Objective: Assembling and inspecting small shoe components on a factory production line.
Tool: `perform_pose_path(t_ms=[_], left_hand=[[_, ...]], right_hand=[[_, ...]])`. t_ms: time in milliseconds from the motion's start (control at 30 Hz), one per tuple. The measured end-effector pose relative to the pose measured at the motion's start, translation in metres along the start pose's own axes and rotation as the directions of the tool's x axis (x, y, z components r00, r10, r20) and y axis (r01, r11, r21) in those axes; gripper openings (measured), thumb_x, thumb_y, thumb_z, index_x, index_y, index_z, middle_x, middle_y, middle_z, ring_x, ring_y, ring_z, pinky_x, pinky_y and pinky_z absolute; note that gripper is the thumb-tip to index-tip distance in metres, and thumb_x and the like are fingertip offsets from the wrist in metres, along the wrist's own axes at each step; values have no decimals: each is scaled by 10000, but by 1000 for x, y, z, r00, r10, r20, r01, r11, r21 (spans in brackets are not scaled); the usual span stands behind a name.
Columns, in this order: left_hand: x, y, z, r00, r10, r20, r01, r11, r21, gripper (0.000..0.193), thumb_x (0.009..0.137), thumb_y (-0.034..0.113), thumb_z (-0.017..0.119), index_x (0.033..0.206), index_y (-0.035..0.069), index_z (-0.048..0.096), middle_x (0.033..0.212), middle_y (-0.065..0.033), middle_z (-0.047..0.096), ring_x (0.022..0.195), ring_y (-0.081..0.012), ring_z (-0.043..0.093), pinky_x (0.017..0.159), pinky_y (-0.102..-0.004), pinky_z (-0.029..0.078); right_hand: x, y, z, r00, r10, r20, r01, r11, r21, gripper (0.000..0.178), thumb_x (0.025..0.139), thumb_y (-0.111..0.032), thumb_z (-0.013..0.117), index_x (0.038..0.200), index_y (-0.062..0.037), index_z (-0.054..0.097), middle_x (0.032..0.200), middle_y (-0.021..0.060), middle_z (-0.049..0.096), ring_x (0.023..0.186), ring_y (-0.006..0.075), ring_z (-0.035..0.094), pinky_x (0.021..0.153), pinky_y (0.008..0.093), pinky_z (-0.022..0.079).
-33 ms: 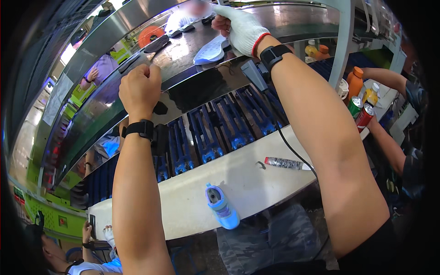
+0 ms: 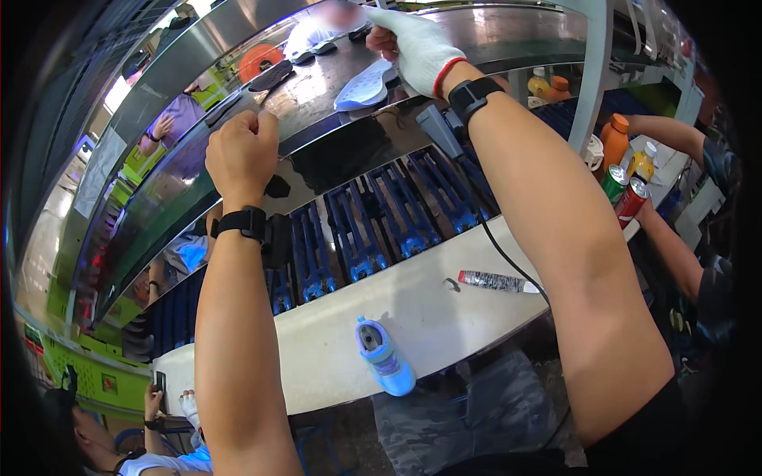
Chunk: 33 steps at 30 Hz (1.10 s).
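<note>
My bare left hand is raised over the near side of the metal-edged conveyor, its fingers curled into a fist. Its palm faces away, so anything inside is hidden. My right hand wears a white knit glove with a red cuff and bare fingertips. Those fingers are bent inward, and I cannot make out whether they hold anything. Just left of the right hand, a pale blue-white shoe sole lies on the conveyor. Far below both hands, a light blue shoe with a dark inside rests on the white bench top.
A marker-like tube with a red end lies on the bench. Blue metal racks run beneath the conveyor. Dark soles sit farther along. At right, another person's hands are near drink cans and an orange bottle.
</note>
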<state>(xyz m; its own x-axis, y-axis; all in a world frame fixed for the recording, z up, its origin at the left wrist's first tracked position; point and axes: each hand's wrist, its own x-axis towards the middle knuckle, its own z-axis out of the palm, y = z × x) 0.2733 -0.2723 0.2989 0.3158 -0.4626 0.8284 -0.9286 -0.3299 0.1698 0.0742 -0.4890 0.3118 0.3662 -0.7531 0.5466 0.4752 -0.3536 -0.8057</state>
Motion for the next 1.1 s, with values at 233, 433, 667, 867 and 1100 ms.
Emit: perform_pose_path(t_ms=[233,433,667,867,1100], left_hand=[[-3,0,-2,1000,-23,0,23,999,27,386,971,389,635,817,64,778,866,-223,767,865,-488,736,801,-564,590],[-1,-9,-3,1000,-11,-20,11,1000,21,395,968,403,634,825,70,790,869,-214,775,862,-480,744,817,-552,592],[-1,-8,0,1000,-14,3,14,1000,27,405,970,417,632,845,73,806,864,-214,778,852,-481,744,810,-546,590],[-1,-10,0,1000,-3,-11,4,999,47,405,967,413,634,830,67,795,866,-220,775,841,-480,742,806,-550,591],[-1,-9,0,1000,-14,-24,15,999,31,398,962,410,637,818,72,790,845,-216,771,826,-480,742,784,-549,592]], right_hand=[[-82,-32,37,814,-142,563,565,-26,-824,930,894,-896,606,1183,-37,812,1267,195,786,1172,360,759,1040,474,587],[-95,-18,45,864,-192,465,474,4,-880,870,921,-872,602,1252,-91,798,1243,183,778,1190,356,740,1075,462,567],[-102,42,32,533,-769,353,579,26,-815,397,968,-517,759,973,-123,803,941,82,791,915,308,771,866,471,569],[-103,47,32,597,-722,349,553,56,-831,332,957,-460,778,1029,-136,792,1008,85,789,978,310,764,901,475,566],[-102,47,33,571,-748,339,564,56,-824,324,964,-460,770,1031,-143,785,1026,85,782,987,310,757,900,472,562]])
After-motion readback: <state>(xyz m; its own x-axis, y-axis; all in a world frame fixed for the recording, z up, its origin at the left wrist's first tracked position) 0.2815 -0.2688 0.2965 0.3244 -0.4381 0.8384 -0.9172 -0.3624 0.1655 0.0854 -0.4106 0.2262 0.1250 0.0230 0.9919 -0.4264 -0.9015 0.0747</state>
